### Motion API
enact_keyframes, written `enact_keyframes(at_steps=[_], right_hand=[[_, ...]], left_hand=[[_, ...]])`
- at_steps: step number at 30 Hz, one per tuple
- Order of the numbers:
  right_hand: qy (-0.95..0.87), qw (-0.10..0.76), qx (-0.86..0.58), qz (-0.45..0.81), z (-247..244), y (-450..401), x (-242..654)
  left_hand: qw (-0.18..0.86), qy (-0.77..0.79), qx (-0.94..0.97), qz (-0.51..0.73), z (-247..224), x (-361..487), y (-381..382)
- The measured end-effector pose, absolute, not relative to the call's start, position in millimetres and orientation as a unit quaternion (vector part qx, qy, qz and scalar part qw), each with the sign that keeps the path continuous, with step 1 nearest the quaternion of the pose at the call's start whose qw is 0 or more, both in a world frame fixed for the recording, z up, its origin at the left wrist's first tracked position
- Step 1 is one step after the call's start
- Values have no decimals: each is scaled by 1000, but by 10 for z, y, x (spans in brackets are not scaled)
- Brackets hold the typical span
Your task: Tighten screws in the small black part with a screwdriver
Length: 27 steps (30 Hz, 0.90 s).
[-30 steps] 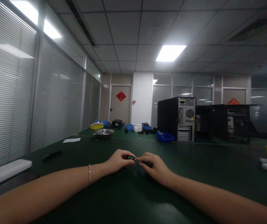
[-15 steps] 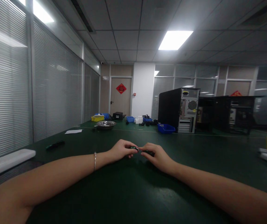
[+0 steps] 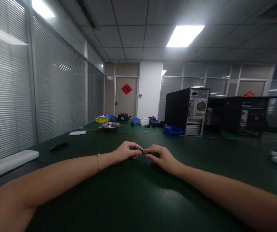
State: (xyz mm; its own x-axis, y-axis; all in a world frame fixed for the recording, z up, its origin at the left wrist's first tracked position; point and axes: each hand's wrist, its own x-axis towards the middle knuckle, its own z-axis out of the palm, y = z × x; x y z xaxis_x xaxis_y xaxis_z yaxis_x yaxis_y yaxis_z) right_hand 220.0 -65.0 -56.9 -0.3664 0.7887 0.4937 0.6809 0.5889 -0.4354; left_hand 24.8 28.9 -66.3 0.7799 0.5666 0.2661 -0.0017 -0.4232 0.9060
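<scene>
Dark small part (perhaps plastic) pinched between left hand and right hand, grips closed.

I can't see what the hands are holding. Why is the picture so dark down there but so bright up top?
Head view: the ceiling light panel glares white, while the dark green table soaks up light. The small dark part pinched between the left hand and right hand is dim and tiny. Blinds and arms bend at the edges from the wide lens.
</scene>
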Motion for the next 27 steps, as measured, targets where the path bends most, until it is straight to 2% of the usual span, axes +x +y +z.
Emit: enact_keyframes(at_steps=[6, 13, 27], right_hand=[[-800, 366, -468, 81, -600, -635, 2218], [-794, 378, -470, 82, -600, -648, 2209], [-796, 363, -479, 72, -603, -628, 2224]], left_hand=[[462, 214, 801, 316, -656, 253, 287], [591, 174, 702, 357, -697, 265, 323], [576, 190, 733, 308, -708, 249, 394]])
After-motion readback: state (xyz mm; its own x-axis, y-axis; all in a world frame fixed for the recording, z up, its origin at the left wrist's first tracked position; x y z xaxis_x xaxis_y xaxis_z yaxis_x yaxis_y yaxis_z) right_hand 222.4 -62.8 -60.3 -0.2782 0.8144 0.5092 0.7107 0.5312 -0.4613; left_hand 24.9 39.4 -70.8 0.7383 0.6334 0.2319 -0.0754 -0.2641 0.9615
